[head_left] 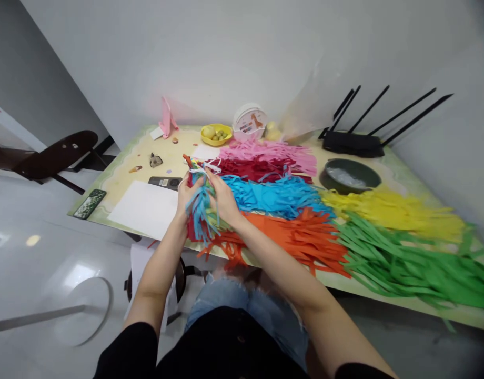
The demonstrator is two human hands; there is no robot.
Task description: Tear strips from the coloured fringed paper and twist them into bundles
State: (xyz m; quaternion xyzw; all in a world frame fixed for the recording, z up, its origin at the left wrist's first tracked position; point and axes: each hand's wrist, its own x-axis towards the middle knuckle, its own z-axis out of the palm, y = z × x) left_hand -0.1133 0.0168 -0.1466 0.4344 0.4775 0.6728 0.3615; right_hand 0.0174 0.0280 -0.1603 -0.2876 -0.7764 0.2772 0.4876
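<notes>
A bundle of colourful paper tassels (202, 208), mostly blue, green and dark red strips, hangs between my two hands above the table's front edge. White string (202, 170) crosses the top of the bundle. My left hand (185, 197) is closed round its left side, the thumb lying over the strips. On the right side, my right hand (222, 197) grips the same bundle, fingers near the string. Just right of the hands lie fringed paper piles in blue (269, 195), orange (293, 237), dark red (250, 168) and pink (269, 152).
Yellow (395, 210) and green (415, 263) fringe piles cover the right side. Behind them stand a dark bowl (374, 176) and a black router (352, 143). Left are white paper (143, 208) and a phone (90, 204). A yellow fruit dish (204, 138) sits at the back.
</notes>
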